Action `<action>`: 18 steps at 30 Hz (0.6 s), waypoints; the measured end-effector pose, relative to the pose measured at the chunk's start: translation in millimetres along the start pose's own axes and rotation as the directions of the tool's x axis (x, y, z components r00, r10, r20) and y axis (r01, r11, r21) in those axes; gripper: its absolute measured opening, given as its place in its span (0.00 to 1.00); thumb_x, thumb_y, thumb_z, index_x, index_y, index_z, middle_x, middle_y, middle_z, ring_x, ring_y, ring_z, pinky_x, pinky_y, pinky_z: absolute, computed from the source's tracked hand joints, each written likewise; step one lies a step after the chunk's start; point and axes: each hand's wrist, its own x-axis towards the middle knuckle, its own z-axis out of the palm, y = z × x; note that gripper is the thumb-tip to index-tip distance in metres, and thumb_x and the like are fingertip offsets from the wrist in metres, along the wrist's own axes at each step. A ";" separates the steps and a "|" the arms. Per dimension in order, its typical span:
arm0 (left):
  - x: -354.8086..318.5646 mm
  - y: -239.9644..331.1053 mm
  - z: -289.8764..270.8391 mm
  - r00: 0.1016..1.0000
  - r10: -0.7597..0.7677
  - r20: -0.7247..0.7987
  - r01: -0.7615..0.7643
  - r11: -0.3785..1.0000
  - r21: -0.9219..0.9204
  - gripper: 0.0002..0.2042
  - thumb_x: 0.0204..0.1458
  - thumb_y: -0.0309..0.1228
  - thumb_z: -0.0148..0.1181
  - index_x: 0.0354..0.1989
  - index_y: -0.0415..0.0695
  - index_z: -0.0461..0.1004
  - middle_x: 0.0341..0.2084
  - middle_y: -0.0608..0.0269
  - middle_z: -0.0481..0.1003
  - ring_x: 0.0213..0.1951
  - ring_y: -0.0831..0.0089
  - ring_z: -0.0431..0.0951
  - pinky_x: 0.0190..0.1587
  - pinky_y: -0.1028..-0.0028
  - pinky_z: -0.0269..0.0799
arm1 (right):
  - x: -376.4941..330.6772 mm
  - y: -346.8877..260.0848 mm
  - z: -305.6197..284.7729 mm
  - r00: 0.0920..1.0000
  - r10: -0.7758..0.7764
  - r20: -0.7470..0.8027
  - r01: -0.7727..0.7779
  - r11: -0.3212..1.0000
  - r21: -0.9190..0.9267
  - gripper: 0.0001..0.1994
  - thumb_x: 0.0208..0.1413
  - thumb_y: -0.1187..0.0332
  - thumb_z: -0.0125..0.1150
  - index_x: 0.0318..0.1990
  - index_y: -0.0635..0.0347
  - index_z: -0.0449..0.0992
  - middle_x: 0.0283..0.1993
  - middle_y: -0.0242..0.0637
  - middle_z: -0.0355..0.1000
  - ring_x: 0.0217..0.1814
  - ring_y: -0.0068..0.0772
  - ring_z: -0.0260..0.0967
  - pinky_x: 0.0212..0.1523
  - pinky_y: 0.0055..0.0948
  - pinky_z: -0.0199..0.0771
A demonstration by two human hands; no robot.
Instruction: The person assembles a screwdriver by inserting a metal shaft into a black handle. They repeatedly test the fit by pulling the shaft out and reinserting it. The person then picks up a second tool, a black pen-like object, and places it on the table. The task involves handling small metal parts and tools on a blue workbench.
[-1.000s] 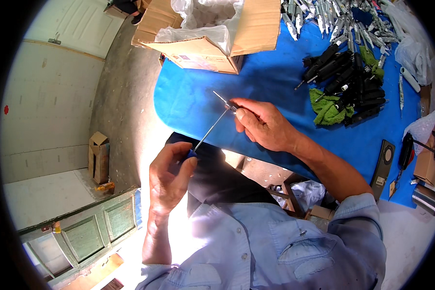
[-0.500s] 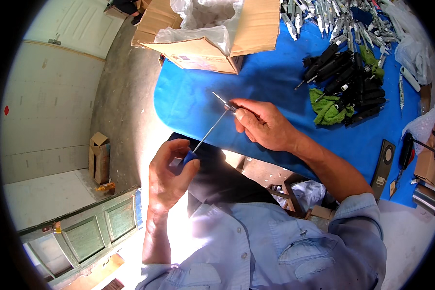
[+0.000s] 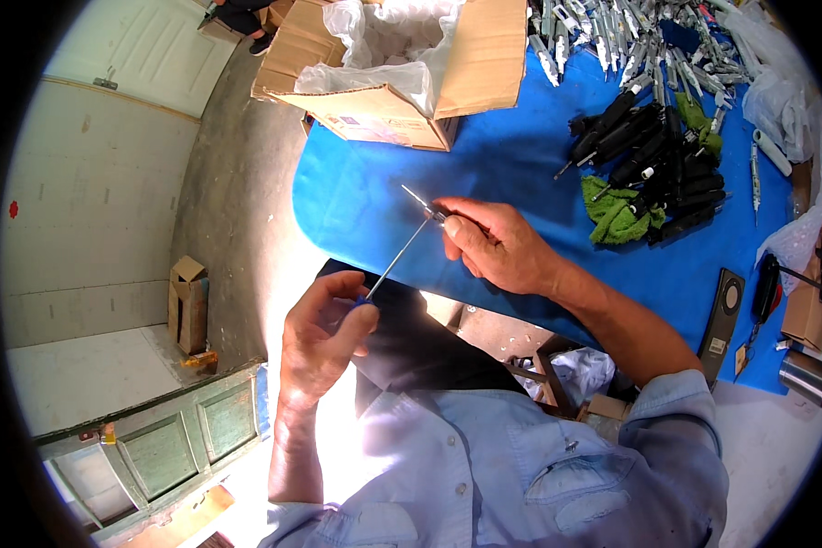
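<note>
Between thumb and fingers, my left hand [image 3: 324, 333] grips the blue handle of a screwdriver [image 3: 398, 261]. Its thin metal shaft slants up and to the right. The tip meets a small slim metal part [image 3: 418, 198], which my right hand [image 3: 498, 239] pinches between thumb and forefinger. A narrow pointed end of that part sticks out up and to the left; the rest is hidden in my fingers. Both hands are near the front left edge of the blue-covered table [image 3: 365, 196], the right one above it, the left one over my lap.
An open cardboard box [image 3: 393, 114] lined with plastic stands at the back left. Black-handled tools [image 3: 635, 146] lie on a green cloth [image 3: 616, 215] to the right, with a heap of slim metal tools [image 3: 630, 36] behind. A metal cup [image 3: 808, 376] stands far right.
The view has shifted slightly. Both hands keep their grips, and the screwdriver tip stays at the metal part. The left fingers have turned a little around the handle.
</note>
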 end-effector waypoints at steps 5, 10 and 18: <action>-1.9 -5.7 0.9 0.990 0.135 -0.029 -0.126 0.970 0.210 0.17 0.59 0.25 0.64 0.56 0.33 0.74 0.36 0.58 0.80 0.32 0.76 0.80 0.31 0.78 0.77 | 0.4 -2.6 -0.9 1.000 0.011 0.019 -0.011 1.000 -0.004 0.20 0.74 0.65 0.47 0.64 0.71 0.68 0.31 0.33 0.72 0.24 0.17 0.64 0.24 0.21 0.67; 1.2 -8.8 -2.3 0.999 0.042 0.011 -0.042 0.999 0.015 0.15 0.65 0.27 0.58 0.57 0.32 0.73 0.35 0.57 0.81 0.30 0.76 0.81 0.29 0.79 0.77 | 0.0 1.1 -0.5 1.000 -0.002 0.013 0.002 1.000 -0.007 0.20 0.74 0.65 0.47 0.64 0.71 0.68 0.31 0.33 0.72 0.23 0.17 0.65 0.24 0.21 0.67; 3.1 -2.6 -3.5 0.997 -0.049 0.059 0.051 0.998 -0.032 0.15 0.67 0.31 0.57 0.56 0.32 0.74 0.35 0.59 0.80 0.28 0.79 0.78 0.25 0.81 0.72 | -0.9 -4.9 0.8 0.999 0.014 -0.030 -0.015 1.000 -0.014 0.17 0.70 0.65 0.50 0.56 0.71 0.73 0.28 0.34 0.73 0.30 0.23 0.69 0.34 0.28 0.72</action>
